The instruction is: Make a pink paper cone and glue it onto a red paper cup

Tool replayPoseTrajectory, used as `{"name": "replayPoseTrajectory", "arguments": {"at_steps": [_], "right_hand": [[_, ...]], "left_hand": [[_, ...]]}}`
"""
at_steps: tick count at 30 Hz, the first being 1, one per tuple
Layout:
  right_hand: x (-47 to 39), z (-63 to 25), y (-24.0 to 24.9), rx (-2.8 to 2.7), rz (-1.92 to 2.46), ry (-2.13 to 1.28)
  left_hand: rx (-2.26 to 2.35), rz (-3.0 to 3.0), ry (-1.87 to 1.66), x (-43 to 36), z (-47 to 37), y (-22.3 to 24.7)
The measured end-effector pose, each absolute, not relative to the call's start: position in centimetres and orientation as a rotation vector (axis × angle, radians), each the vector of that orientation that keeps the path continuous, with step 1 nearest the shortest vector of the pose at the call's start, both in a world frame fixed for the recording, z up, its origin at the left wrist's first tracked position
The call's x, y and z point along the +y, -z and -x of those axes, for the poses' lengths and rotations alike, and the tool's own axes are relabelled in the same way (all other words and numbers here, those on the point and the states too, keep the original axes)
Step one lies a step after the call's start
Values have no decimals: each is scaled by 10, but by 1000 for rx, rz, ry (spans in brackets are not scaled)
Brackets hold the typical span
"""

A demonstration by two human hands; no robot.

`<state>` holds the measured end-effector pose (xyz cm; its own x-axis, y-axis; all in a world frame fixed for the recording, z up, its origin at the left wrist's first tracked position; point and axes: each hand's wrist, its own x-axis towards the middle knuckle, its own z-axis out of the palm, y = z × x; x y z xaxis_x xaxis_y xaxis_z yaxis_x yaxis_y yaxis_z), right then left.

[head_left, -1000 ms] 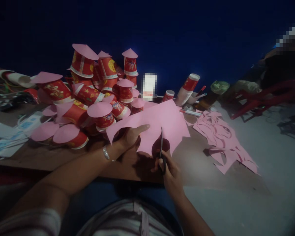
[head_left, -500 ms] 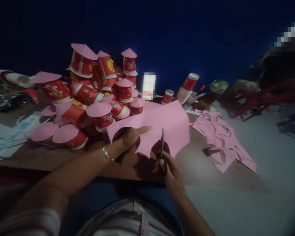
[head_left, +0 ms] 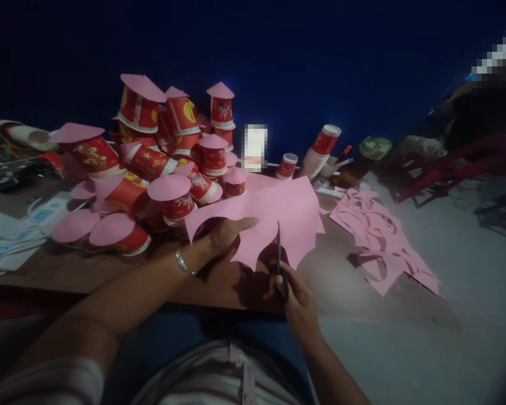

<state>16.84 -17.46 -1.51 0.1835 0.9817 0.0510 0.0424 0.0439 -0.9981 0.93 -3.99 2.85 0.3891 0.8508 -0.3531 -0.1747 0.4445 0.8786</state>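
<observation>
Pink sheet (head_left: pixel 284 199) shifted, left hand (head_left: pixel 225 235) pinching it, right hand (head_left: pixel 299 298) closed round scissors (head_left: pixel 279 250).

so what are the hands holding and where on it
left hand: the pink sheet, by its near edge, thumb on top; right hand: the scissors, by the handles

Cone-topped cups (head_left: pixel 170 195) piled on table (head_left: pixel 343 281), left of paper sheet (head_left: pixel 287 205). Scissors (head_left: pixel 279 253) at paper sheet's near side. Paper scraps (head_left: pixel 385 228) right of paper sheet. Cup stack (head_left: pixel 325 144) behind; single cup (head_left: pixel 287 167) just left of cup stack. Marker (head_left: pixel 331 193) between cup stack and paper scraps.
</observation>
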Motion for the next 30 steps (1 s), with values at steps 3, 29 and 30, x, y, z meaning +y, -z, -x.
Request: {"name": "replayPoseTrajectory", "arguments": {"at_steps": [3, 29, 30], "right_hand": [[-175, -169, 16, -1101, 1283, -1037], [-176, -177, 15, -1107, 1277, -1119], [-176, -177, 15, -1097, 1279, -1126]], "left_hand": [[820, -733, -709, -39, -10, -30], [826, -728, -609, -28, -1, -15], [819, -752, -623, -28, 0, -14]]}}
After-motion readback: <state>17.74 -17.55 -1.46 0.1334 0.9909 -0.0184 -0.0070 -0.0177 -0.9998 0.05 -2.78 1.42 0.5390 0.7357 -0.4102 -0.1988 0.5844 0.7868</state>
